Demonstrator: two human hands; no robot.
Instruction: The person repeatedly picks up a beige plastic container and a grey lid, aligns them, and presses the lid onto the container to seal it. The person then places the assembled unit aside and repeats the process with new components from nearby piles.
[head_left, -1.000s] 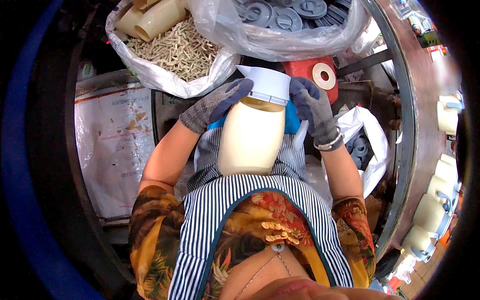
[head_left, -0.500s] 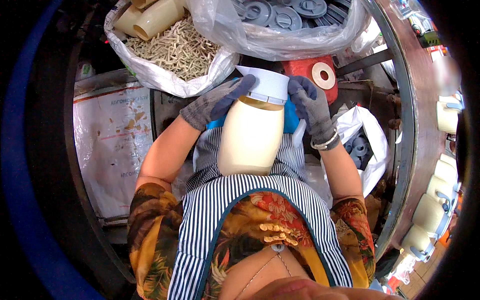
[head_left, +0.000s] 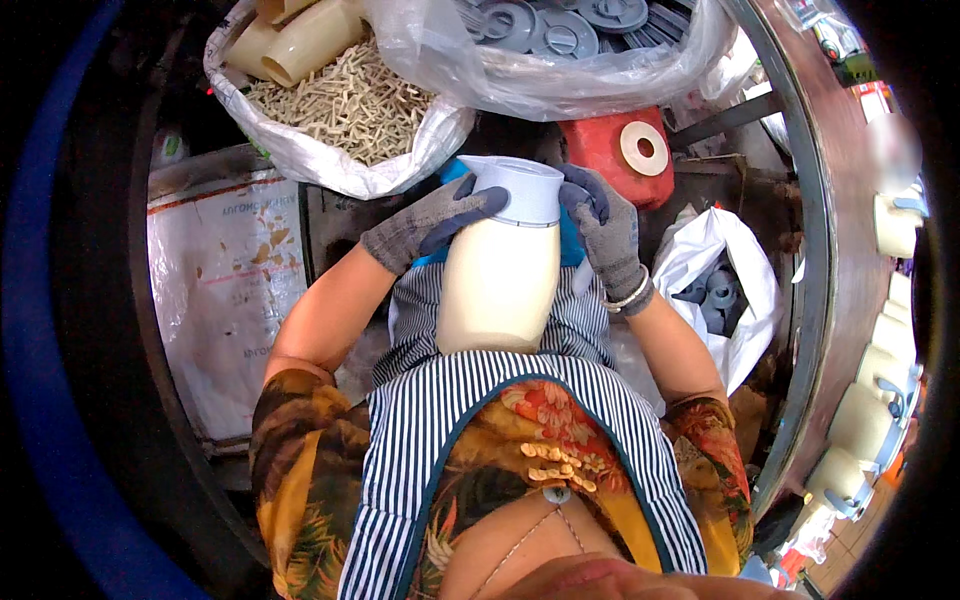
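A cream jug body (head_left: pixel 497 290) stands in my lap against the striped apron, its mouth end away from me. Over that end sits a pale blue-grey spouted collar (head_left: pixel 522 192), its lower edge close against the body. My left hand (head_left: pixel 440 215), in a grey glove with dark finger pads, is closed around the collar's left side, thumb along its front. From the right, my right hand (head_left: pixel 607 222), gloved alike, grips the collar with bent fingers. A pale strip (head_left: pixel 583 278), perhaps a handle, hangs below the right hand, partly hidden.
Ahead are a white sack of short beige pieces (head_left: pixel 345 110) and a clear bag of grey lids (head_left: pixel 565 35). A red object with a cream ring (head_left: pixel 643 149) lies beyond my right hand. At right are a white bag of grey parts (head_left: pixel 720 290), a metal frame (head_left: pixel 815 250) and finished jugs (head_left: pixel 862 425).
The collar has come down toward me and sits lower on the jug body; the gap beneath it has closed. Both hands have moved down with it, the right one also slightly left.
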